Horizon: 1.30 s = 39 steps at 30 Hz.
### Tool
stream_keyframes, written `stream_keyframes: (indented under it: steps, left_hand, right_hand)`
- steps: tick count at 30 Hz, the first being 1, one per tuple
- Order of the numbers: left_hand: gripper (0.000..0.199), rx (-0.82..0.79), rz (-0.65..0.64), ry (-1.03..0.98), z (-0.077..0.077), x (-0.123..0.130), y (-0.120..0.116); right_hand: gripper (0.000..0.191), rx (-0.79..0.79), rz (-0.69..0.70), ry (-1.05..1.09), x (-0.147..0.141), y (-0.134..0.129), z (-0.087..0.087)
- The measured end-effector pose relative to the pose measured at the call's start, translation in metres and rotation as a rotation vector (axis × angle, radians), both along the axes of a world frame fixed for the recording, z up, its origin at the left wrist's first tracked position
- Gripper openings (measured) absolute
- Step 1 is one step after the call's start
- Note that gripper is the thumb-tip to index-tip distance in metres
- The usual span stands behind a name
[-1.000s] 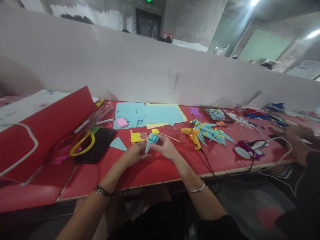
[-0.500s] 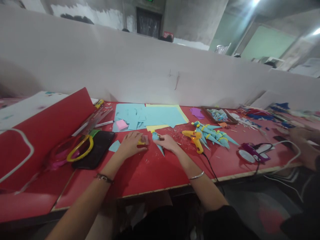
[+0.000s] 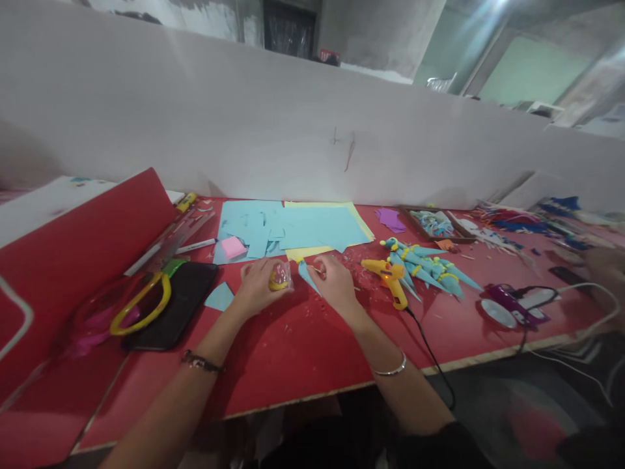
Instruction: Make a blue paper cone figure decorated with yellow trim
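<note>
My left hand [image 3: 258, 285] is closed on a small clear plastic pouch [image 3: 283, 273] with yellow pieces inside. Between the fingers of my right hand [image 3: 336, 284] is a light-blue paper cone [image 3: 308, 278], its yellow end pointing up and away from me. A thin stick-like end shows by the right fingertips, too small to name. To the right of that hand, a yellow glue gun [image 3: 388, 279] lies on the red table [image 3: 293, 352]. Beyond it rests a pile of blue cone shapes [image 3: 424, 267] with yellow bands.
Blue paper sheets [image 3: 322, 228] and a pink note pad [image 3: 233, 247] lie at the back. Scissors with yellow handles [image 3: 163, 301] rest over a black phone [image 3: 188, 306] at left. A small tray [image 3: 434, 225] and a purple device [image 3: 520, 305] are at right, near another person's arm.
My right hand has lifted and turned the blue cone, which shows less between the fingers. The clear pouch in my left hand is tilted up more. The view has shifted slightly.
</note>
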<state>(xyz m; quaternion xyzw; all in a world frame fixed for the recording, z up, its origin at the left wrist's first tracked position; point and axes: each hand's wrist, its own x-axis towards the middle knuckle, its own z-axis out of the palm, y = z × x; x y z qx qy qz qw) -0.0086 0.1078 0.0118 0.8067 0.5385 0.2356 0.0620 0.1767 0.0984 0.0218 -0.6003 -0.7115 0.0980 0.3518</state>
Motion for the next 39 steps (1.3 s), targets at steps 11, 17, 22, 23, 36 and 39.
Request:
stream_keyframes:
  steps: [11, 17, 22, 23, 36, 39]
  left_hand:
    - [0.041, 0.128, -0.132, -0.151, 0.004, 0.000, -0.006]
    - [0.038, 0.328, -0.207, 0.060, 0.004, -0.001, -0.006]
    - [0.037, 0.443, -0.263, 0.210, 0.008, 0.001, -0.010]
    - [0.038, 0.456, -0.272, 0.232, 0.009, 0.001, -0.011]
    - [0.036, 0.409, -0.322, 0.315, 0.010, 0.002, -0.011]
    - [0.042, 0.345, -0.292, 0.288, 0.013, 0.001, -0.011]
  right_hand:
    - [0.016, 0.004, 0.507, 0.378, -0.017, -0.015, 0.008]
    - [0.016, -0.136, 0.563, 0.314, -0.013, -0.010, 0.005]
    - [0.029, -0.204, 0.578, 0.234, -0.012, -0.009, 0.006]
    - [0.026, -0.216, 0.593, 0.215, -0.011, -0.009, 0.006]
    - [0.009, -0.296, 0.645, 0.114, -0.008, -0.007, 0.003]
    - [0.008, -0.223, 0.635, 0.135, -0.009, -0.008, 0.002]
